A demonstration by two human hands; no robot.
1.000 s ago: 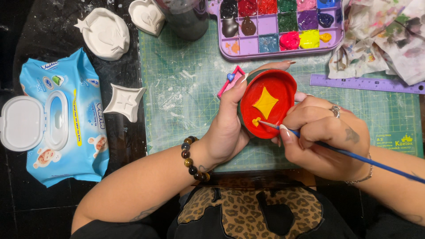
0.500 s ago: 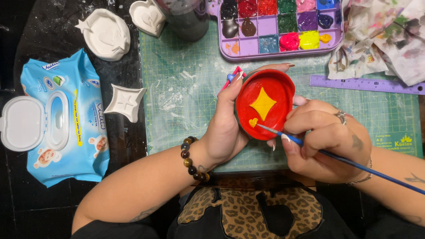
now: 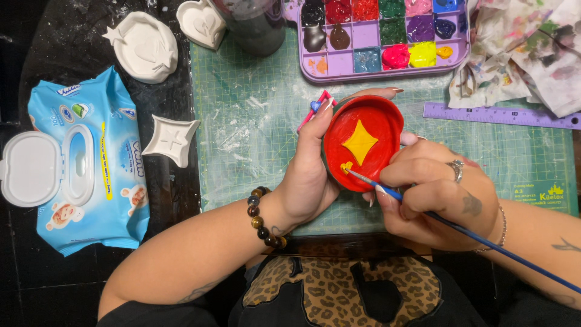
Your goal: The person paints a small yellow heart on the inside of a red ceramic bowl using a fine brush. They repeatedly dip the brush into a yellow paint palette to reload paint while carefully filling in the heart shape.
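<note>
Left hand point(image 3: 308, 181) grips the red trinket dish point(image 3: 363, 142) by its left rim — fingers clamped on it, thumb side along the edge, dish tilted up toward the camera above the near-middle of the green cutting mat point(image 3: 254, 139). Dish has a yellow four-point star in its centre and a small yellow heart near its lower-left rim.

Right hand point(image 3: 433, 197) is closed on a blue-handled paintbrush point(image 3: 460, 229) in a pencil grip; the tip touches the small yellow heart. Handle runs off toward the mat's near right corner. Ring on one finger, thin bracelet on the wrist; beaded bracelet point(image 3: 265, 217) on the left wrist.

Around it:
- purple paint palette point(image 3: 387, 36) at the mat's far edge, wells in black, red, green, purple, pink, yellow
- dark cup point(image 3: 251, 24) just left of the palette
- purple ruler point(image 3: 502, 115) along the mat's right side, paint-stained rag point(image 3: 526, 54) beyond it at the far right corner
- three unpainted white dishes — heart-shaped point(image 3: 203, 21) at the mat's far left corner, round with a star point(image 3: 145, 45) and square star one point(image 3: 172, 139) off the mat on the black table
- blue wet-wipes pack point(image 3: 85, 160), lid flipped open, at the table's left edge
</note>
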